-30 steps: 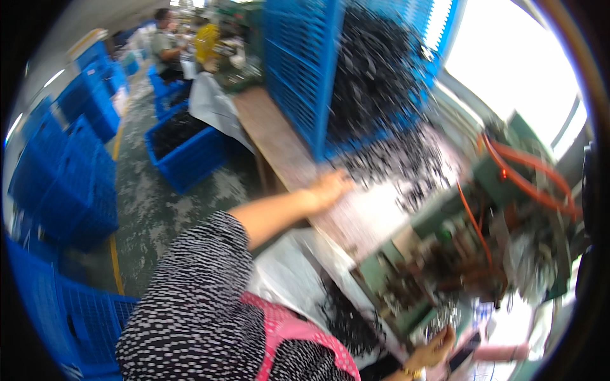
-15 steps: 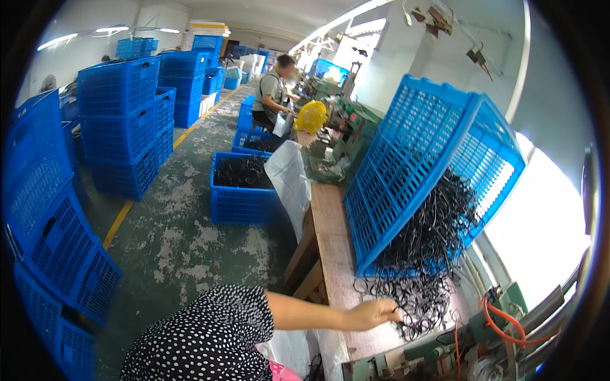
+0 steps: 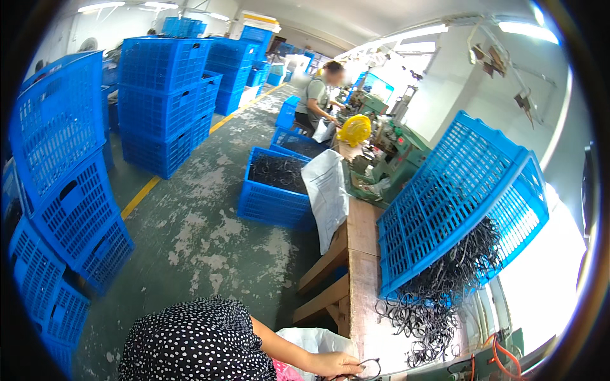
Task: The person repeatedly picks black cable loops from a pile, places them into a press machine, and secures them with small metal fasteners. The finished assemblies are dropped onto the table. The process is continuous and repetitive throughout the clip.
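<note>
One hand (image 3: pixel 333 363) at near edge of counter (image 3: pixel 362 254), fingers closed on black rubber loop (image 3: pixel 370 366); other hand out of view. One tilted blue crate (image 3: pixel 457 203) spilling loop pile (image 3: pixel 438 305). One white bag (image 3: pixel 327 193) draped over far counter corner.

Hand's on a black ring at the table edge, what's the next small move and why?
Probably lift that one black ring clear toward the body: the hand already touches it at the wooden table's near edge, apart from the tangled pile of black rings spilling from the tilted blue crate.
</note>
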The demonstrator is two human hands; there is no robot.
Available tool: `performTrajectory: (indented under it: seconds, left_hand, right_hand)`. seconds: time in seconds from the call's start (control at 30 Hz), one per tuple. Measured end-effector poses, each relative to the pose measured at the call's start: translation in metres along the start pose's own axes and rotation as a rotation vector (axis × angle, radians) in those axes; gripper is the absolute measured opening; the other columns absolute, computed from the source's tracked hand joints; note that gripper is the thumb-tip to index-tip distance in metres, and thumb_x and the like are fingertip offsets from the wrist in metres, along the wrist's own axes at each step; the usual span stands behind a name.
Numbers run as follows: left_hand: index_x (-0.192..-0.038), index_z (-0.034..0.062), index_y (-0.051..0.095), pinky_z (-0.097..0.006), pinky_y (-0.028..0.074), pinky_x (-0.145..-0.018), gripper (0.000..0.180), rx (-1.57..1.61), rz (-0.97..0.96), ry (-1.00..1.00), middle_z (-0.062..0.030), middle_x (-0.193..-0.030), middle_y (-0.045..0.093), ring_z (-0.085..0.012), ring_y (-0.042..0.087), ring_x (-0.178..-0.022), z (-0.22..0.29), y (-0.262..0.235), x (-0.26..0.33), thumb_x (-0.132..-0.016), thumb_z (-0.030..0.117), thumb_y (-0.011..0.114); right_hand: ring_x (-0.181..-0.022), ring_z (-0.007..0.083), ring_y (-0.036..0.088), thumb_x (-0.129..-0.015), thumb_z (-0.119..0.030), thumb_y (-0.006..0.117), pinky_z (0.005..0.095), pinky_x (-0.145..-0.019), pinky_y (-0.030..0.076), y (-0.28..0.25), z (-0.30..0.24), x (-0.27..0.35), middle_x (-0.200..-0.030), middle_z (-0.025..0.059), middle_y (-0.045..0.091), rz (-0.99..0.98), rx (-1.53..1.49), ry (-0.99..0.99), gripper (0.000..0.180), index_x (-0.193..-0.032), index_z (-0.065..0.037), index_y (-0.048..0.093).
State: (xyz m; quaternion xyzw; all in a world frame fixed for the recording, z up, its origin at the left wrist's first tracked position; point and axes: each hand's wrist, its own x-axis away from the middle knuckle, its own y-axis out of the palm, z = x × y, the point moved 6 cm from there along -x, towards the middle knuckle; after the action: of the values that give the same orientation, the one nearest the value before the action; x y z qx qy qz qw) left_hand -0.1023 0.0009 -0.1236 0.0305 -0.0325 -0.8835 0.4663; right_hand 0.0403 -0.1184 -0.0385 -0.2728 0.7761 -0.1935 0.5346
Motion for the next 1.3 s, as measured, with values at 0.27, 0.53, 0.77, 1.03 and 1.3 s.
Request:
performTrajectory:
  seconds: [0.27,0.53,0.77,1.03,1.3]
  left_hand:
    - [-0.118,0.0086,0.061,-0.034,0.050,-0.063,0.029,-0.154,0.030,0.063,-0.0076,-0.084,0.066,-0.0173,0.063,-0.074,-0.032,-0.002,0.046,-0.094,0.024,0.060]
    - [-0.125,0.0076,0.056,-0.035,0.053,-0.068,0.037,-0.144,-0.047,0.008,-0.0106,-0.092,0.069,-0.0202,0.067,-0.079,-0.054,0.007,0.058,-0.092,0.023,0.062]
    - [-0.121,0.0060,0.057,-0.036,0.051,-0.071,0.034,0.013,-0.108,-0.072,-0.0085,-0.090,0.066,-0.0194,0.064,-0.084,-0.063,0.017,0.060,-0.092,0.024,0.061]
    - [-0.117,0.0051,0.059,-0.035,0.050,-0.073,0.033,-0.026,-0.102,-0.019,-0.0077,-0.093,0.066,-0.0182,0.062,-0.085,-0.083,0.022,0.056,-0.089,0.023,0.061]
    - [-0.115,0.0055,0.060,-0.035,0.051,-0.073,0.033,0.126,-0.147,-0.081,-0.0081,-0.094,0.067,-0.0177,0.063,-0.086,-0.095,0.040,0.051,-0.088,0.024,0.063]
  right_hand:
    - [-0.097,0.0295,0.063,-0.092,-0.013,0.060,0.0400,-0.083,0.051,0.019,-0.049,0.008,-0.100,0.0151,0.068,-0.066,-0.101,-0.050,0.018,-0.104,-0.004,0.071]
    - [-0.098,0.0299,0.063,-0.094,-0.013,0.058,0.0399,-0.085,0.051,0.030,-0.077,0.017,-0.101,0.0156,0.068,-0.100,-0.160,-0.039,0.020,-0.106,-0.003,0.070]
    - [-0.098,0.0302,0.063,-0.095,-0.013,0.057,0.0398,-0.087,0.051,0.033,-0.070,0.014,-0.103,0.0160,0.068,-0.102,-0.150,-0.014,0.021,-0.108,-0.003,0.069]
    - [-0.099,0.0305,0.063,-0.096,-0.012,0.055,0.0397,-0.089,0.050,0.025,-0.054,0.004,-0.104,0.0165,0.068,-0.072,-0.106,0.031,0.022,-0.110,-0.002,0.069]
    - [-0.100,0.0308,0.063,-0.097,-0.012,0.053,0.0395,-0.091,0.050,0.006,-0.009,-0.006,-0.106,0.0170,0.067,-0.011,-0.028,0.125,0.024,-0.112,-0.001,0.068]
